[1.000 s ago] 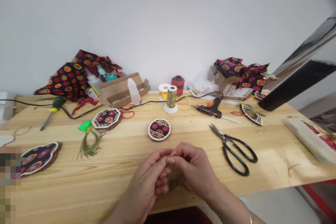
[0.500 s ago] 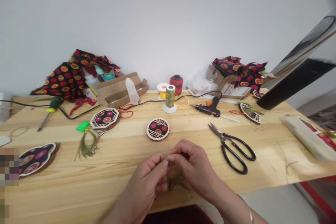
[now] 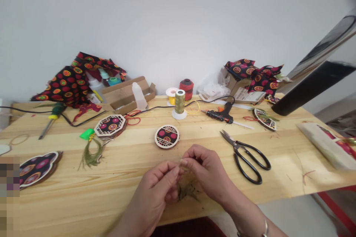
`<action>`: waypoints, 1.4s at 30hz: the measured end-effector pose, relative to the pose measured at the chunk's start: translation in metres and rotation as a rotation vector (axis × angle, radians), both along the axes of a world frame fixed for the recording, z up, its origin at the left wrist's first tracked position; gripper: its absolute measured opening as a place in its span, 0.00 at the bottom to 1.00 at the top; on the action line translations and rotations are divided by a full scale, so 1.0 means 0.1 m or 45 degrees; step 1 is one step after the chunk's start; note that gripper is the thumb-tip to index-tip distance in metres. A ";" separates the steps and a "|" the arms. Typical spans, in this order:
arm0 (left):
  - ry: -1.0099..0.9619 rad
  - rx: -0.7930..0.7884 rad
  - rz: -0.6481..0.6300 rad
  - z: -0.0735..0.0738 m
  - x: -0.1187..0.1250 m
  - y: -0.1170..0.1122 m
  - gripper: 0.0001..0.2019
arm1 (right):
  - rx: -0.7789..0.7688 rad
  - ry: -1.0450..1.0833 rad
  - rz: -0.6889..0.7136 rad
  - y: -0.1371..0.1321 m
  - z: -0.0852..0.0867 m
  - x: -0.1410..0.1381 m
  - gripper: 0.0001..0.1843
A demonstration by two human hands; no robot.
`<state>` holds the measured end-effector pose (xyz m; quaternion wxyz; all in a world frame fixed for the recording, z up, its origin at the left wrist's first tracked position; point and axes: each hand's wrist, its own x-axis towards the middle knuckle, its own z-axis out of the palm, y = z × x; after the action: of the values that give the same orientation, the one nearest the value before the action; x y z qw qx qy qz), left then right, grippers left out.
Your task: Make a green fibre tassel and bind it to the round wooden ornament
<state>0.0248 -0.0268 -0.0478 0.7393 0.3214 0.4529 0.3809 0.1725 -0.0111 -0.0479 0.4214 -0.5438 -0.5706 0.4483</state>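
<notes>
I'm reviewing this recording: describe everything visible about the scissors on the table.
The scissors have grey, metal-looking blades and two long, black loop handles that stand apart, joined at a pivot. They lie on the wooden table, right of the right hand and on the near side of the glue gun. The blades point away and leftward, the handles toward the near edge. Neither hand touches them.

Head camera: facing forward and down
Left hand (image 3: 157,190), right hand (image 3: 207,170): close below it
Wall (image 3: 167,26): ahead, beyond the table (image 3: 69,196)
</notes>
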 end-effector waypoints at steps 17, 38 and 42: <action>0.198 0.349 0.412 0.18 -0.09 0.03 0.05 | 0.458 -1.160 0.243 0.00 -0.06 0.25 0.07; 0.503 0.399 -0.033 0.14 0.04 0.15 0.07 | 0.328 -0.519 0.250 0.04 0.16 0.25 0.09; 0.595 0.462 -0.037 0.15 0.03 0.19 0.07 | 0.267 -0.385 0.226 0.09 0.17 0.22 0.08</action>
<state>0.0278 -0.0075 -0.0331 0.5509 0.5337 0.5307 0.3605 0.1946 -0.0020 -0.0314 0.3441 -0.5057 -0.7166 0.3353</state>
